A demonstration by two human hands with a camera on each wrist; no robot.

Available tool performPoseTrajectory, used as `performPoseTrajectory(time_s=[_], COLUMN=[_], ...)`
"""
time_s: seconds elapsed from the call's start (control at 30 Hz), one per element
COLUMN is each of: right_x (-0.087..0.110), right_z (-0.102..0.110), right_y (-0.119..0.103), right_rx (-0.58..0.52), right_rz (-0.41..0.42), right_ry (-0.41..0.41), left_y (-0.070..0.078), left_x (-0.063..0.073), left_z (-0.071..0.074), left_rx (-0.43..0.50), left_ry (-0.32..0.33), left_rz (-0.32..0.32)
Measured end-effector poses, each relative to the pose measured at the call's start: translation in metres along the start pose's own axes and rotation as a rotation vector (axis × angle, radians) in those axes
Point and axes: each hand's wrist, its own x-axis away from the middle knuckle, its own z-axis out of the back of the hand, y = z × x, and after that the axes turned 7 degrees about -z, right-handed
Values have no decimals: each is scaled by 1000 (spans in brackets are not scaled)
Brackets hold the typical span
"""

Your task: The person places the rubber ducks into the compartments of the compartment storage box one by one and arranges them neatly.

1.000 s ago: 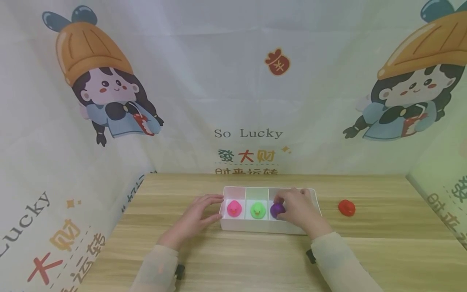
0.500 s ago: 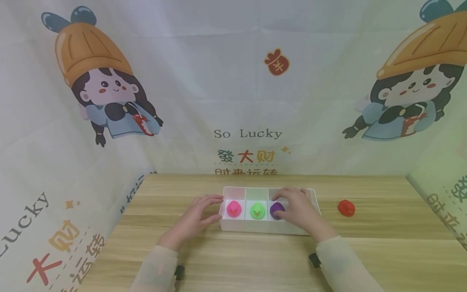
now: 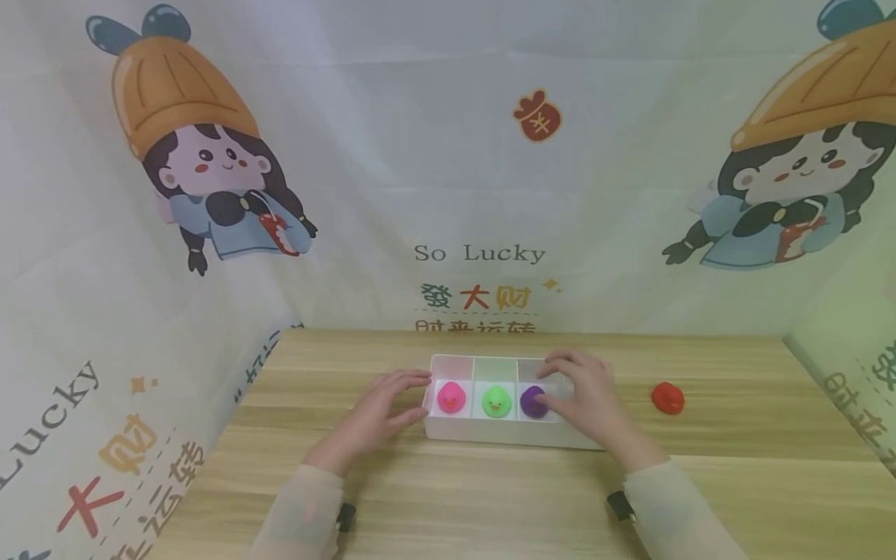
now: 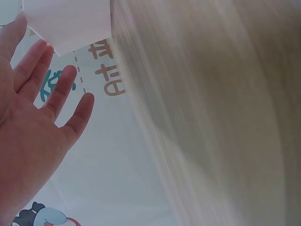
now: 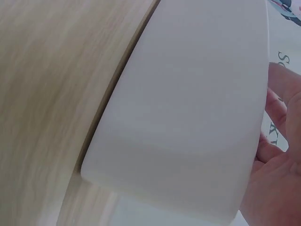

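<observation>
A white divided box (image 3: 490, 430) stands on the table with a pink rubber duck (image 3: 451, 398), a green rubber duck (image 3: 497, 402) and a purple rubber duck (image 3: 533, 402), each in its own compartment. At the box's left end my left hand (image 3: 374, 412) rests its fingertips against the wall, fingers extended. My right hand (image 3: 591, 393) hovers over the right part, thumb overlapping the purple duck and fingers spread apart from it. That hand covers the rightmost part of the box. In the right wrist view the box's wall (image 5: 183, 94) hides the fingertips.
A red rubber duck (image 3: 668, 398) lies on the wooden table (image 3: 462, 498), right of the box. Printed cloth (image 3: 392, 155) hangs behind the table and along both sides.
My right hand has loosened from the purple duck and shifted right, its fingers spreading. The duck stays in its compartment. The left hand holds its place, and the head view has tilted slightly.
</observation>
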Motion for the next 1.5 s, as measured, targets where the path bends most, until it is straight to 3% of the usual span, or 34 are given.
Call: performPoseTrajectory(time_s=[0.6,0.87,1.1,1.5], right_x=[13,19,21,25], right_z=[17,25,31,40], right_y=[9,10,13,22], right_rx=[19,53,85,144], right_rz=[35,3,-6,-63], right_ry=[107,111,112,108], left_y=[0,2,1,2], left_x=[-1,0,0,0], left_z=[0,0,-1,0], left_rx=[-9,27,17,19], left_ry=[-7,-5,-1,-4], left_rz=[-17,21,-10,-9])
